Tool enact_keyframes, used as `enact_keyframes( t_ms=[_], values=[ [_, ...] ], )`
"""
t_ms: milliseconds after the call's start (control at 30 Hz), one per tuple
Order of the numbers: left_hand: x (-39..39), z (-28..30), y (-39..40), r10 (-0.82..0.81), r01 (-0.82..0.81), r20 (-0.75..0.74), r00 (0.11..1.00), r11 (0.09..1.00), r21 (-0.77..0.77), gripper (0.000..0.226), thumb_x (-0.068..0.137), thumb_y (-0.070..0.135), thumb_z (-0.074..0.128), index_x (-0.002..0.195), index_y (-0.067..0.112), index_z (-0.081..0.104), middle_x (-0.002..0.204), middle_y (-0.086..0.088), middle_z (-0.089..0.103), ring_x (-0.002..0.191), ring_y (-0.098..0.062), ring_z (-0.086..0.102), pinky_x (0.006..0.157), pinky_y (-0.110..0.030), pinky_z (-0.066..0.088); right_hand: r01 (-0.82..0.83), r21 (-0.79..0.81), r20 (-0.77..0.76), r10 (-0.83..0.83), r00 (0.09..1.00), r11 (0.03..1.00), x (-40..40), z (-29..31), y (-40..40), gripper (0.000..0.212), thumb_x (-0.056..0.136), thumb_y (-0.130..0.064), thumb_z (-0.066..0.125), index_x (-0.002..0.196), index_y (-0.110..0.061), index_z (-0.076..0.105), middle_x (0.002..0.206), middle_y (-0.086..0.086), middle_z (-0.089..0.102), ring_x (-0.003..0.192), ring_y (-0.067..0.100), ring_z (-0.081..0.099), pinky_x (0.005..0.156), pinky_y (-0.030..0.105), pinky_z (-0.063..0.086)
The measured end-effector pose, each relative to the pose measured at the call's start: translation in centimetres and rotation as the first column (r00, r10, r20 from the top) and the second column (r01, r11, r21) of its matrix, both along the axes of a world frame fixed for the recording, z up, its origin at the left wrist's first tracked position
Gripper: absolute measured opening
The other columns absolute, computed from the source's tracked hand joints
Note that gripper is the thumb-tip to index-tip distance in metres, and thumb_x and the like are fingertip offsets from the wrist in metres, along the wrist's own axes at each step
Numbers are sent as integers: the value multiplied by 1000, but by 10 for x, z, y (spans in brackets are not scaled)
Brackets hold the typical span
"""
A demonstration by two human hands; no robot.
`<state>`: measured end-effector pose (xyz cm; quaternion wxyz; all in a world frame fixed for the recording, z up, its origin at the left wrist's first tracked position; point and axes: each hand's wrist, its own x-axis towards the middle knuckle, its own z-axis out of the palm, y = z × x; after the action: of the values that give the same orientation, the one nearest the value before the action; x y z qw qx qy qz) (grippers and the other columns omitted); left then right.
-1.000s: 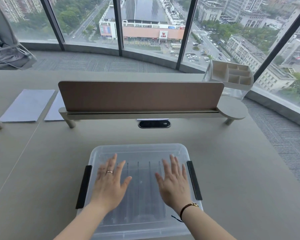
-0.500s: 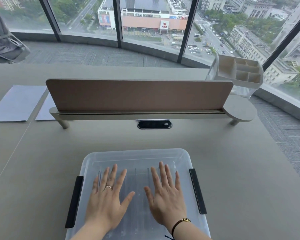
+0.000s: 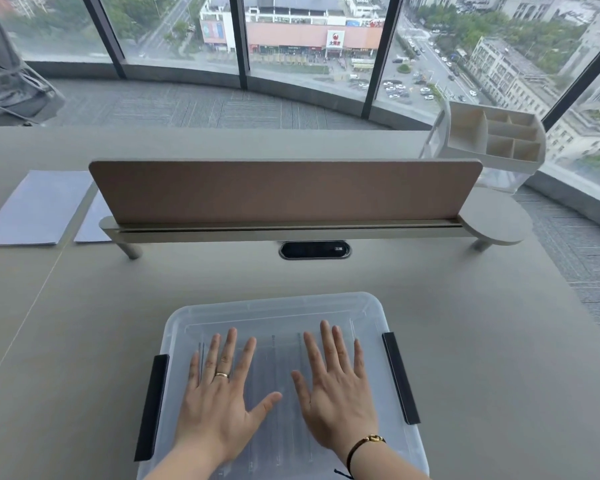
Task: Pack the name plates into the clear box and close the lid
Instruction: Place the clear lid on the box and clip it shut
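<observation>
1. Head view: windows over a street rise behind the desk [image 3: 84, 323]; the box [image 3: 278, 313] sits at its near edge, lid [image 3: 274, 344] on, side latches [image 3: 400, 377] black.
2. Plates show only as faint lines inside.
3. Press evenly near both latches to seat it.
4. Left hand [image 3: 219, 400] and right hand [image 3: 336, 393] lie flat, fingers spread, on the lid.

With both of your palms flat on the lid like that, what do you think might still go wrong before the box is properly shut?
The left hand and right hand press the middle of the lid, so its edges may not seat. Both black latches sit untouched at the sides; whether they are clipped is unclear, and the lid could lift later. The clear box may also slide on the smooth table.
</observation>
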<state>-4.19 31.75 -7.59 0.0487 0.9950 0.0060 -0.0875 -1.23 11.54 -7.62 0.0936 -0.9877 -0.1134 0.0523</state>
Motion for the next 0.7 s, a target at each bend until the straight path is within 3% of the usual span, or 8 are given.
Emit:
enact_keyframes(
  t_ms=[167, 300, 367, 467, 567, 700],
  values=[
    [-2, 7, -1, 12, -14, -42, 999, 999, -38, 91, 84, 84, 25, 155, 29, 13, 164, -5, 3, 150, -24, -5, 116, -53, 6, 17, 2, -28, -17, 999, 1000, 0, 6, 1, 65, 98, -61, 20, 153, -26, 22, 163, 4, 8, 150, 21, 3, 116, 53, 6],
    [0, 16, 2, -5, 4, -10, 1000, 996, -91, 82, 86, 82, 12, 150, 40, -16, 157, 5, -31, 140, -14, -37, 117, -45, -15, -45, 25, -37, 46, 998, 999, 1, 11, -8, 68, 96, -65, 16, 153, -29, 17, 163, 0, 3, 150, 19, -3, 116, 47, -1],
    [-6, 21, 6, 26, -26, -2, 1000, 988, -153, 75, 88, 78, 14, 149, 45, -15, 156, 9, -33, 137, -11, -41, 116, -39, -18, -136, 31, -31, 137, 990, 990, -4, 13, -21, 69, 95, -68, 18, 153, -31, 17, 163, -3, 4, 150, 17, -1, 116, 43, 0],
    [-23, 22, 13, 93, -90, 9, 996, 979, -182, 70, 88, 77, 14, 148, 51, -10, 156, 12, -32, 138, -10, -40, 119, -36, -12, -258, 41, -42, 260, 965, 965, -17, 14, -45, 67, 95, -69, 21, 153, -36, 14, 162, -11, 1, 149, 10, -5, 117, 40, 1],
    [-32, 17, 17, 75, -70, 28, 997, 985, -157, 72, 86, 80, 11, 148, 51, -12, 156, 9, -34, 141, -13, -35, 118, -37, -13, -247, 51, -25, 249, 968, 968, -23, 17, -51, 66, 95, -69, 20, 153, -39, 10, 162, -15, -2, 149, 7, -9, 118, 39, 2],
    [-28, 8, 18, 60, -60, -7, 998, 996, -73, 82, 85, 82, 20, 153, 42, -1, 163, -2, -14, 149, -23, -13, 118, -42, -3, -241, 40, -28, 242, 970, 970, -23, 16, -46, 67, 95, -68, 22, 153, -38, 6, 162, -14, -1, 149, 9, -8, 118, 40, 3]
  ],
)
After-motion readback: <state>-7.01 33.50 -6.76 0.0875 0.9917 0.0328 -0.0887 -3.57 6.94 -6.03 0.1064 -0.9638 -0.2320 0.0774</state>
